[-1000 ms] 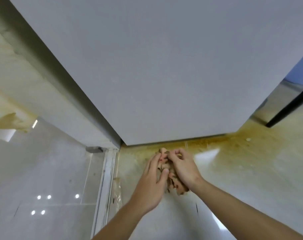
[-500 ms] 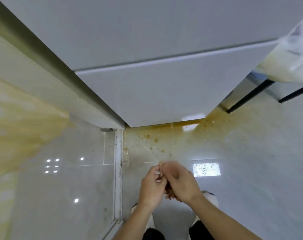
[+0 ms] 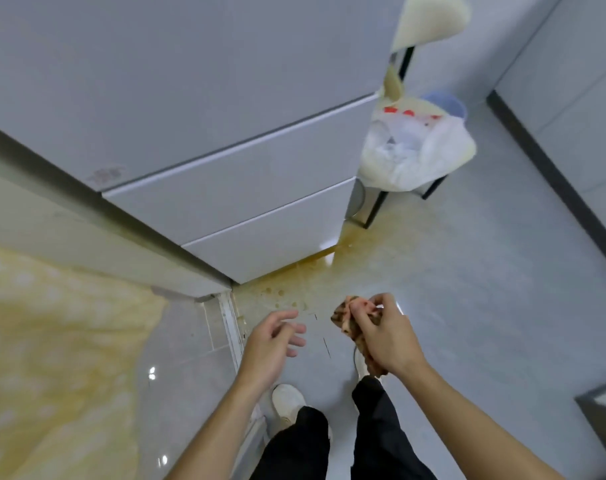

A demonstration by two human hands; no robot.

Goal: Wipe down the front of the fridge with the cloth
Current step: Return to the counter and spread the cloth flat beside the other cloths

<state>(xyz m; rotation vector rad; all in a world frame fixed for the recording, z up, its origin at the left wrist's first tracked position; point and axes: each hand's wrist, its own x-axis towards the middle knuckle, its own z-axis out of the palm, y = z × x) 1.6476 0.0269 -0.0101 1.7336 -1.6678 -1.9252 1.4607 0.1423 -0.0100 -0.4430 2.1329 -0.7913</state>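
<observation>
The cloth (image 3: 343, 318) is gripped in the right hand (image 3: 388, 337). It is bunched up, with the fingers curled round it. The cloth is long and thin. One end pokes out by the fingertips toward the fridge (image 3: 225, 150), and the other end hangs out below the wrist. The fridge is not touched by it. The left hand (image 3: 270, 344) is held open just beside it, with nothing in it. Yellow stains are seen on the floor (image 3: 467, 306) below the fridge.

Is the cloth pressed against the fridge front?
No, the right hand grips the bunched cloth above the floor, apart from the fridge front.
</observation>
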